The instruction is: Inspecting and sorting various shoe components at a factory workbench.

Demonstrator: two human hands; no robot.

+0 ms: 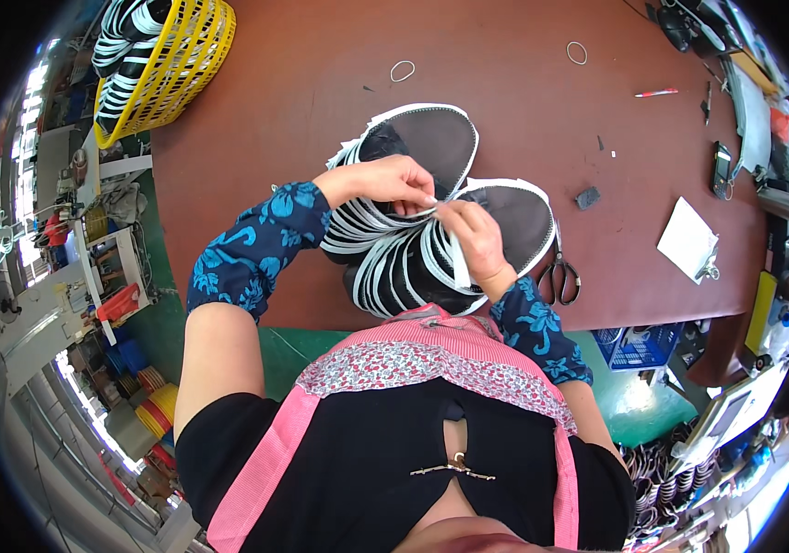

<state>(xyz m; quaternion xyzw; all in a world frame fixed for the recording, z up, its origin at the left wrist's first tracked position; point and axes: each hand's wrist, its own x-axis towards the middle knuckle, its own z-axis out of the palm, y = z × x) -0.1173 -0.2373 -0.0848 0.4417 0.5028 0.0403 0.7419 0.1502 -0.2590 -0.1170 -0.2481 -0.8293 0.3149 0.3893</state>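
Slanting lengthwise, two white-edged stacks [399,253] point toward upper right.

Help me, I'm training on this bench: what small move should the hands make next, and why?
Probably the right hand should draw gently away from the left hand: both hands' fingers pinch at something thin and white, too small to identify, by the white-edged black stacks, so light tension might show whether it is free.

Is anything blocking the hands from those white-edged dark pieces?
Nothing visible is: the left hand and right hand are both at the white-edged dark pieces. The scissors lie to the right, beside the pieces, not between.
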